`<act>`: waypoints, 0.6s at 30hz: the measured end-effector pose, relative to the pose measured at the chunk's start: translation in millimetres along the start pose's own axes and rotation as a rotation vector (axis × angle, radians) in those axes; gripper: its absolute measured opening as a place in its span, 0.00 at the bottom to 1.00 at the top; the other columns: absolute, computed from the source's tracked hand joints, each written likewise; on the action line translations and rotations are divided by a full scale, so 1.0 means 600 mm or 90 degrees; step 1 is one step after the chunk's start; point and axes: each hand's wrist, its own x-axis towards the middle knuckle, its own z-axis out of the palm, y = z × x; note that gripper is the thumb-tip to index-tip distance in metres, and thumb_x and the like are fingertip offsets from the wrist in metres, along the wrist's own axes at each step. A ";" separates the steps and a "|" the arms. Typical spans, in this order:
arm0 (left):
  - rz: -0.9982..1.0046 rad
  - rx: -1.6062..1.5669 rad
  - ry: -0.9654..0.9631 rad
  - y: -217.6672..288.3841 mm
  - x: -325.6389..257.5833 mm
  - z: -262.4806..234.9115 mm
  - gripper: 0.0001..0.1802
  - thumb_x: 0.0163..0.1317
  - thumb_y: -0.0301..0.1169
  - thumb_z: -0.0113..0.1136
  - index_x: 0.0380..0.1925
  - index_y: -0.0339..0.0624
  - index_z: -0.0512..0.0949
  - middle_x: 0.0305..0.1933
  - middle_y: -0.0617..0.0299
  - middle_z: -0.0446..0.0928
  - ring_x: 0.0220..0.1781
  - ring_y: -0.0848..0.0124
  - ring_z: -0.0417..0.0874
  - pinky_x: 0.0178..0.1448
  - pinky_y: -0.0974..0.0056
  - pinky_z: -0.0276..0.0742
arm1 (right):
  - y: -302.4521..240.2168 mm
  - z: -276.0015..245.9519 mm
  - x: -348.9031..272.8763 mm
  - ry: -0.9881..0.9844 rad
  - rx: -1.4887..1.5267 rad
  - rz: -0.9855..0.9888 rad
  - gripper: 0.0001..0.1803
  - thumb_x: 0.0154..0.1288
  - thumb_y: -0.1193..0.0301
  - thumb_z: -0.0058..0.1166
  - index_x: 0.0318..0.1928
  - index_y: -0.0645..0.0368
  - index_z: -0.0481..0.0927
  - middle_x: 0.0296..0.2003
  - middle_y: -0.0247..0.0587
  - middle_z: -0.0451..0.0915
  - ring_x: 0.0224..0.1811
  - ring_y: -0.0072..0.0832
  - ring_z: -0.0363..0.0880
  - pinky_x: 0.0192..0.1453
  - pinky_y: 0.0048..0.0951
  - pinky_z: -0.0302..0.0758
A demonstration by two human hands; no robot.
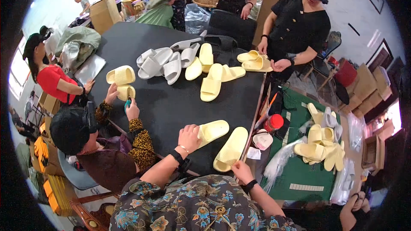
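Two pale yellow slippers lie on the dark table in front of me. My left hand is closed over the strap end of the left slipper, covering most of its strap. The right slipper lies toe-end toward me, its ribbed strap at the near table edge. At that strap's right side, my right hand has its fingers pinched together against the slipper. Whether a small bit is also between those fingers, I cannot tell.
Several yellow slippers and grey slippers lie farther up the table. At left, a co-worker holds teal-handled scissors at a slipper; another handles slippers at far right. A red-lidded jar and a green mat with more slippers are right.
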 end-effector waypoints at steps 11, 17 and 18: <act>0.101 0.087 -0.127 0.095 0.019 0.019 0.34 0.50 0.60 0.56 0.27 0.34 0.83 0.46 0.50 0.74 0.51 0.55 0.71 0.48 0.54 0.72 | -0.005 0.029 0.023 0.044 -0.062 -0.325 0.30 0.54 0.65 0.56 0.57 0.64 0.68 0.46 0.52 0.71 0.43 0.37 0.75 0.47 0.30 0.74; 0.073 0.190 -0.251 0.120 0.043 0.036 0.35 0.51 0.63 0.54 0.32 0.39 0.84 0.45 0.50 0.77 0.50 0.55 0.76 0.48 0.55 0.75 | 0.005 0.007 0.017 0.083 0.043 -0.205 0.18 0.54 0.65 0.54 0.44 0.63 0.79 0.43 0.52 0.79 0.48 0.44 0.76 0.53 0.38 0.73; 0.080 0.191 -0.258 0.116 0.049 0.039 0.35 0.51 0.63 0.54 0.32 0.39 0.84 0.45 0.50 0.77 0.50 0.55 0.76 0.48 0.55 0.75 | 0.018 -0.001 0.015 0.136 0.040 -0.182 0.17 0.55 0.66 0.53 0.42 0.62 0.80 0.42 0.51 0.79 0.46 0.44 0.77 0.51 0.38 0.73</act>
